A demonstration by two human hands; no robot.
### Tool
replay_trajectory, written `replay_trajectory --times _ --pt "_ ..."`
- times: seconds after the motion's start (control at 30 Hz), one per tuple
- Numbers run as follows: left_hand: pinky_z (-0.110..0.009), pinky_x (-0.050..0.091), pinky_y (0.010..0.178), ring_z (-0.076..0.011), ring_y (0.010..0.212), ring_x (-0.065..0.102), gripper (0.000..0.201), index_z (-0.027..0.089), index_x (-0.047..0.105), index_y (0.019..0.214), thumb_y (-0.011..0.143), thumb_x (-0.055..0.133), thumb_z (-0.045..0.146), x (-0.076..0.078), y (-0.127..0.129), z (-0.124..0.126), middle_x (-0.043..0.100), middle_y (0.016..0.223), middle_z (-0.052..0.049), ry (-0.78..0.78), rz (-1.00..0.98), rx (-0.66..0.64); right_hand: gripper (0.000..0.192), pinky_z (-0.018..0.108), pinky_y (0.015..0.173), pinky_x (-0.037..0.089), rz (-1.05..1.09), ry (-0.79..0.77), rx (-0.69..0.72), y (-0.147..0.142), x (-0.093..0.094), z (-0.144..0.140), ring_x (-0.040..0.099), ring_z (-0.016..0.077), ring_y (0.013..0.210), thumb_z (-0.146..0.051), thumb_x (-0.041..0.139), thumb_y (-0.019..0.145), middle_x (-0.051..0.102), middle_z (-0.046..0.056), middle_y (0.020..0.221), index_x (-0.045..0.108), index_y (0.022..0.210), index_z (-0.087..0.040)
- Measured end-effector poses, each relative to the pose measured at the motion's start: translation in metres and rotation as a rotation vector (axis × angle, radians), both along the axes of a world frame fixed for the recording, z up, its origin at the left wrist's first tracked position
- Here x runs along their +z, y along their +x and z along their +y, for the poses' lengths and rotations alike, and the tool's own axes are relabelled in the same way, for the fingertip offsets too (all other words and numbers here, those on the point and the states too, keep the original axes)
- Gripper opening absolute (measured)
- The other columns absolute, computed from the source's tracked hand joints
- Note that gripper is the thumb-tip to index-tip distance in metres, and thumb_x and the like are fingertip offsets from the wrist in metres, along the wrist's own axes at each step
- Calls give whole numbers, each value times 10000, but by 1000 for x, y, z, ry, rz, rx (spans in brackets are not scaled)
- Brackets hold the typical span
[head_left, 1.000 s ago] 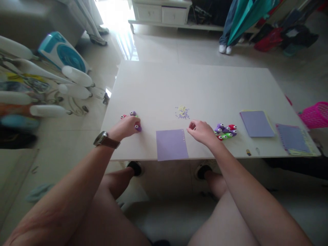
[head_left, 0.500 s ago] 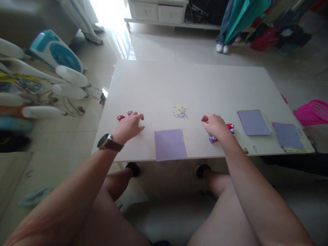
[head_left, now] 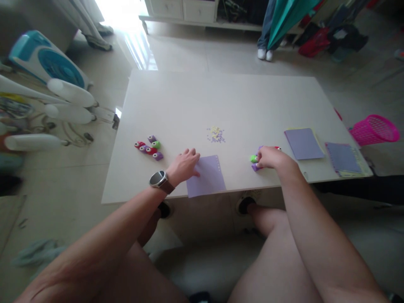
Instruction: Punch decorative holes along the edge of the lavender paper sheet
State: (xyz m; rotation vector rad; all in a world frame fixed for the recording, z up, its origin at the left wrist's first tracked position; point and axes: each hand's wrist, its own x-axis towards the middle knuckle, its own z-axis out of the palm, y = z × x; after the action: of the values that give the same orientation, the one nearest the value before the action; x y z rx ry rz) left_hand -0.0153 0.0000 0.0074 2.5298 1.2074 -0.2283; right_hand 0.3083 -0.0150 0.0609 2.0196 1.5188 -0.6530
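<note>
My left hand [head_left: 184,166], with a watch on the wrist, lies over the left edge of a purple paper sheet [head_left: 208,179], fingers apart. The sheet has small punched holes along its right side. My right hand [head_left: 272,158] is closed, its fingertips down among a group of small craft paper punches, by a green punch [head_left: 253,158] and a purple punch [head_left: 255,167]. Which punch it grips is partly hidden by the fingers. More punches, with a red punch [head_left: 151,150] among them, lie left of my left hand.
Yellow and purple paper bits [head_left: 216,134] are heaped mid-table. Stacked purple and yellow sheets [head_left: 303,144] and punched sheets [head_left: 344,158] lie at the right of the white table [head_left: 221,92]. A pink basket [head_left: 374,129] stands beyond. A person's legs [head_left: 267,33] show behind.
My left hand has moved right, from the left punches onto the purple sheet. My right hand has come down onto the right punches. The view has shifted slightly.
</note>
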Motion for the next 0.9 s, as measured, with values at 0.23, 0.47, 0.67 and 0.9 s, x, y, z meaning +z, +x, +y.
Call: replay_trajectory --times 0.23,0.47,0.67,0.9 --pt "-377 470 857 -298 1092 536 433 173 612 1102 803 820 407 -4 -13 10 597 1202 -136 21 -1 32 123 274 734 475 168 63 115 -20 -6 -5 688 206 830 -150 775 786 780 95 955 774 908 -170" --pt "-380 472 882 -300 1092 552 499 179 619 1132 739 863 367 -3 -20 16 591 1206 -131 -17 -18 70 195 241 761 458 356 217 259 -53 -10 -9 683 191 920 -172 706 849 760 99 1092 732 1042 -171" --pt "-418 472 922 -347 1140 553 618 159 599 1226 695 870 322 -5 -21 19 615 1180 -159 -67 21 122 200 249 770 432 354 211 339 -67 -23 -10 676 203 964 -121 635 842 764 97 1080 728 1008 -182" --pt "-384 487 935 -270 1071 603 300 186 608 1149 850 626 209 -12 -25 22 625 1141 -115 -162 -101 155 117 261 700 406 384 258 385 -70 -34 -11 666 194 844 -161 623 847 758 79 946 701 927 -191"
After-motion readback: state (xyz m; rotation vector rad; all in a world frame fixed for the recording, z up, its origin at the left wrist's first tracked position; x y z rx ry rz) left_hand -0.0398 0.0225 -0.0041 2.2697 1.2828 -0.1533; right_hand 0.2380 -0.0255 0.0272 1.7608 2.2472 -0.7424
